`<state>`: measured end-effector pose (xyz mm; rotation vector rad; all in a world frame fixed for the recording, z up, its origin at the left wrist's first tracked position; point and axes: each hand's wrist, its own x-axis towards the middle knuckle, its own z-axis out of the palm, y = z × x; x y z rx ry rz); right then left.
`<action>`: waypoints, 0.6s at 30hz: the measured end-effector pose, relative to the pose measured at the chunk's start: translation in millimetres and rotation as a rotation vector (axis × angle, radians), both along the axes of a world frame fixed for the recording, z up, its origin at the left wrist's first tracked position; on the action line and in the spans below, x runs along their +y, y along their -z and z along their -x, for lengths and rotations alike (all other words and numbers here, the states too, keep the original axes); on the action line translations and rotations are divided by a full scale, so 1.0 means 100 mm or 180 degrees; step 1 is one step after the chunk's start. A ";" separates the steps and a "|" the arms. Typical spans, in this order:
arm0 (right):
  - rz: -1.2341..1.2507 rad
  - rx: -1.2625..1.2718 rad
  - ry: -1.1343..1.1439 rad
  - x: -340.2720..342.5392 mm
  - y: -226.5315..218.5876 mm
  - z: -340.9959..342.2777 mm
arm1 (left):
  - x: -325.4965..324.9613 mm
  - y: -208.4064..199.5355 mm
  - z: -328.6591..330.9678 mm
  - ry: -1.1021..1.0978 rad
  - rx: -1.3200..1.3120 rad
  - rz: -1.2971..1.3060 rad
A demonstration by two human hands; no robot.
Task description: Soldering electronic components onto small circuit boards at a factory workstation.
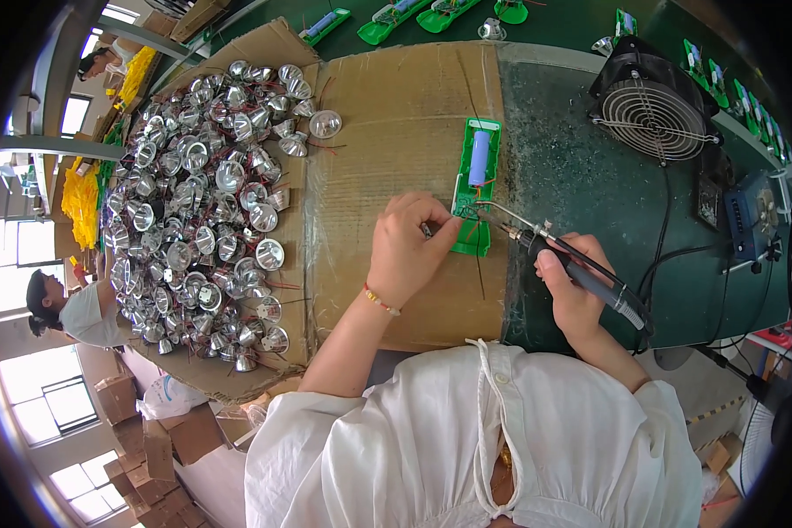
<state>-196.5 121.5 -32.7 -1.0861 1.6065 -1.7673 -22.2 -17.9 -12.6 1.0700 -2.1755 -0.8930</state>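
Note:
A green plastic housing (pixel 468 163) lies lengthwise on the cardboard in front of me, with a lilac cylindrical battery (pixel 479 158) in its far half and thin wires near its middle. My left hand (pixel 407 245) is closed in a pinch at the housing's left edge. A small dark, shiny piece shows between its fingers, too hidden to name. From the right, my right hand (pixel 575 286) grips a soldering iron (pixel 581 273) with a black cable and a thin curved metal feed tube (pixel 510 216). The iron's tip and the tube's end meet over the wires, close to my left fingertips.
A cardboard tray heaped with silver reflector cups (pixel 189 220) stands at the left. On the green table (pixel 550 158) at right are a fan with a wire guard (pixel 651 119) and a blue box (pixel 752 220). More green housings (pixel 449 13) line the far edge. Two people sit at left.

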 end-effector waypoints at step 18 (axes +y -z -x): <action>0.0065 -0.0438 0.0174 -0.01 0.01 -0.04 | 0.02 0.02 0.03 -0.0157 0.0113 -0.0159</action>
